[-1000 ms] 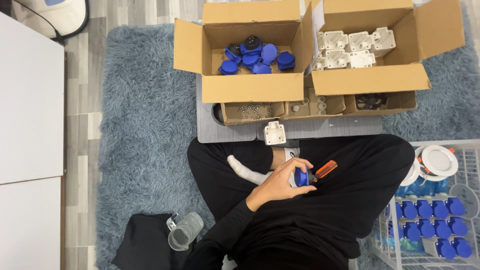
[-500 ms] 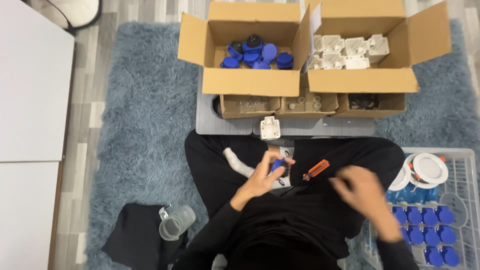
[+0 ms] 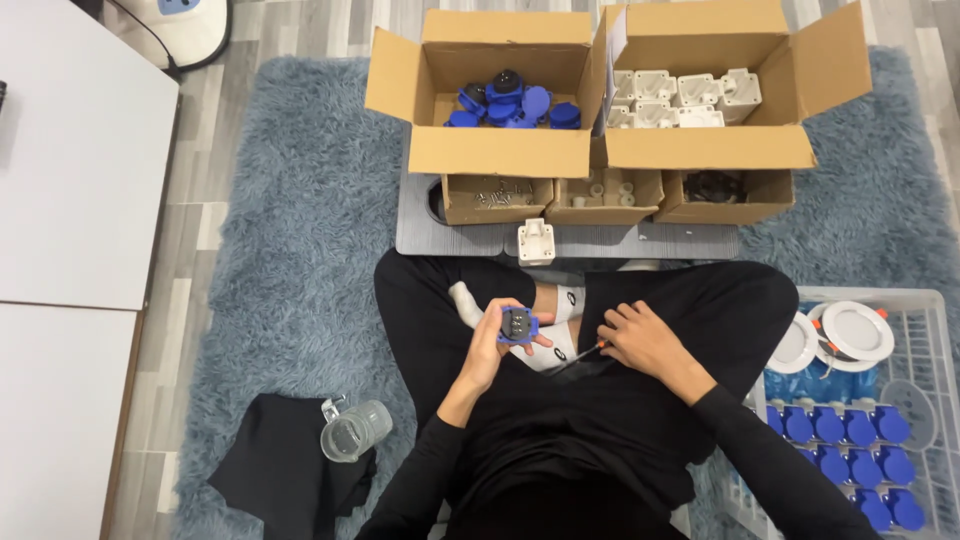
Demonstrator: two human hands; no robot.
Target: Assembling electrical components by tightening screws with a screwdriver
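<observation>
While I am sitting cross-legged on the blue rug [image 3: 290,200], my left hand [image 3: 488,345] is gripping a blue socket part [image 3: 518,325] over my lap, and my right hand [image 3: 640,340] is closing around a screwdriver [image 3: 585,352] beside it. Finished blue units [image 3: 850,440] are filling the white basket [image 3: 935,310]; more blue parts [image 3: 510,105] are waiting in the cardboard box [image 3: 500,150].

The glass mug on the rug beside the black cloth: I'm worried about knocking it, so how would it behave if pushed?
The glass mug lies tipped on its side, so it would probably roll, though its handle may stop it. The shaggy rug likely cushions it. Being clear glass, it looks breakable and smooth to grip.
</observation>
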